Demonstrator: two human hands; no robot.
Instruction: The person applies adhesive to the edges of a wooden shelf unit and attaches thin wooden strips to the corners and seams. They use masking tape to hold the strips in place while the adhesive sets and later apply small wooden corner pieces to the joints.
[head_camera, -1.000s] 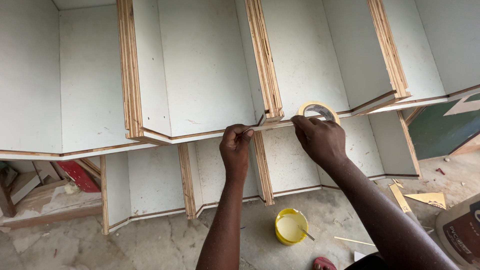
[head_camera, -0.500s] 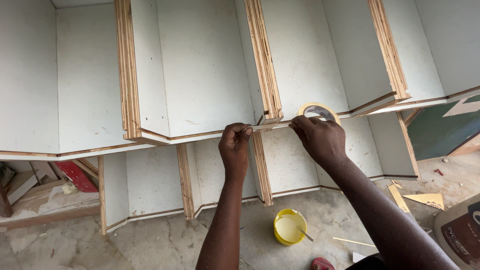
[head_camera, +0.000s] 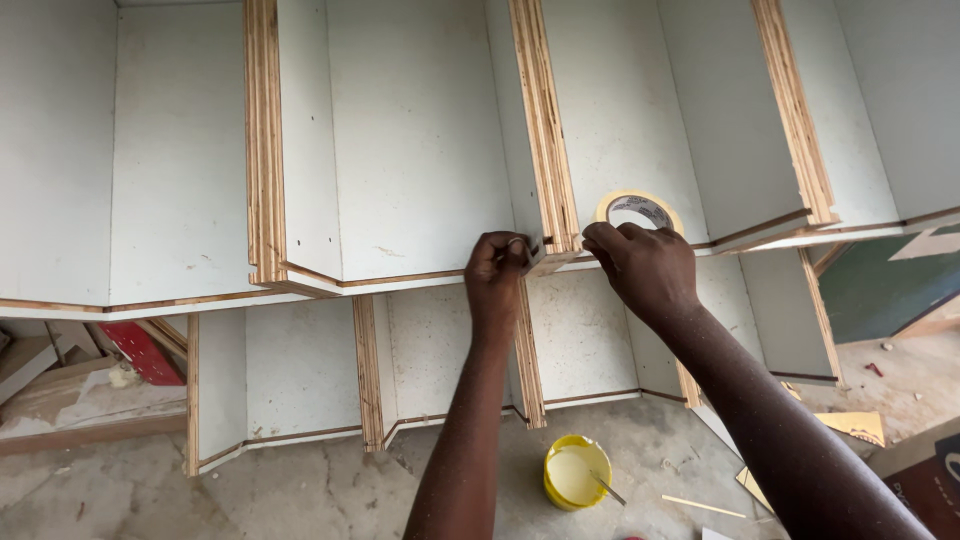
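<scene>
Tape end hidden under pinching left hand; right hand grips beige masking-tape roll at raw plywood edge, laminate faces smooth.

The right hand covers the lower part of the tape roll. Whatever the left hand pinches is too small to tell. Below both hands, each forearm runs off the bottom edge.

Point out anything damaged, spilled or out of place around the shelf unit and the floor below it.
Nothing is spilled. The shelf unit has bare, unfinished plywood edges and scuffed white panels. On the concrete floor, wood offcuts lie scattered near an open yellow tub with a stick in it. The left hand and right hand, holding a tape roll, pinch at a divider's edge.
</scene>
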